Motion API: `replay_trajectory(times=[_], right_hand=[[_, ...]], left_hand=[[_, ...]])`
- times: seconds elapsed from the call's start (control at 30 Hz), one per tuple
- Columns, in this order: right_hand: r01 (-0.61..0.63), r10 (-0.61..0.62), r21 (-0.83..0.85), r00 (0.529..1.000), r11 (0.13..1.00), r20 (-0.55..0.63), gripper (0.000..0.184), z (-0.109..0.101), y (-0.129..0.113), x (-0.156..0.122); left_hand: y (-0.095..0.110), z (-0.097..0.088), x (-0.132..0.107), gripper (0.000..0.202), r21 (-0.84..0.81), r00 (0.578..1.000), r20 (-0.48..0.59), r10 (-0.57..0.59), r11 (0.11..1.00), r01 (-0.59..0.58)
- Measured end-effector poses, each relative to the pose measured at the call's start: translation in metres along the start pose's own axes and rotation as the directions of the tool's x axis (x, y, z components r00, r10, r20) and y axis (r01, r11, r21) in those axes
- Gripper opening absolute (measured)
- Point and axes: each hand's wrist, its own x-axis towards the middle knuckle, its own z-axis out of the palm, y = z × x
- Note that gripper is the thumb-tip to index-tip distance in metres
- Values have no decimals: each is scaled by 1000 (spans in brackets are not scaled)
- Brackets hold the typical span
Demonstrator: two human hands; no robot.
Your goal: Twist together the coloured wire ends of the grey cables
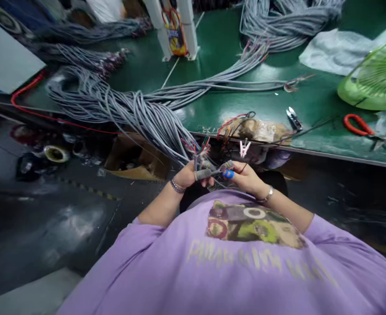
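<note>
Close to my body, at the bench's front edge, my left hand (188, 175) is closed around the end of a grey cable (202, 174). My right hand (248, 178) pinches a small dark grey piece (226, 166) at the cable's stripped end; its exact kind is too small to tell. Something bright blue covers the tip of my right thumb. Just beyond my left hand, a thick bundle of grey cables (140, 111) hangs over the edge, with thin coloured wires (203, 148) fanning from its ends.
On the green bench (219, 109) lie nippers (293, 119), red-handled pliers (359, 125) and a green fan (373, 83). A pink clip (244, 148) hangs at its edge by a taped brown block (261, 130). More cable coils (287, 22) lie behind. Below stands a cardboard box (137, 168).
</note>
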Motion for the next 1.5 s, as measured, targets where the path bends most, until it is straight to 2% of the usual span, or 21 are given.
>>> replay_trajectory(times=[0.13, 0.2, 0.27, 0.37, 0.47, 0.57, 0.67, 0.73, 0.87, 1.3, 1.4, 1.5], right_hand=[[-218, 209, 144, 975, 965, 78, 46, -8, 10, -16], [-268, 263, 189, 963, 945, 53, 46, -17, 16, -18], [-287, 296, 229, 955, 930, -4, 49, -29, 22, -17], [-250, 320, 328, 930, 911, -179, 50, -47, 26, -12], [-171, 318, 400, 887, 900, -336, 49, -57, 22, -4], [-126, 259, 397, 918, 909, -302, 55, -57, 14, 6], [-87, 184, 350, 950, 933, -253, 61, -54, 7, 18], [-65, 152, 322, 956, 944, -252, 64, -53, 5, 25], [-27, 136, 354, 948, 935, -286, 63, -50, 5, 32], [41, 219, 496, 864, 867, -454, 50, -36, -3, 35], [36, 236, 524, 866, 851, -441, 53, -34, -2, 34], [34, 223, 545, 889, 838, -399, 58, -34, 3, 30]], left_hand=[[-2, 0, 7, 42, 59, 989, 137, -58, 997, 50], [-2, 2, 11, 41, 102, 980, 185, -68, 993, 50], [-3, 3, 15, 40, 123, 981, 189, -37, 992, 13], [-7, 5, 19, 37, 103, 992, 97, 82, 990, -92], [-15, 7, 24, 33, 93, 973, -62, 221, 972, -215], [-26, 10, 34, 29, 96, 925, -184, 332, 943, -319], [-32, 14, 47, 26, 94, 888, -255, 383, 924, -372], [-32, 17, 55, 26, 97, 882, -281, 379, 925, -366], [-27, 22, 63, 27, 115, 897, -285, 337, 942, -317], [-27, 30, 73, 34, 162, 919, -248, 307, 948, -273], [-25, 31, 71, 34, 138, 928, -252, 274, 960, -246], [-24, 29, 66, 33, 123, 935, -260, 240, 969, -215]])
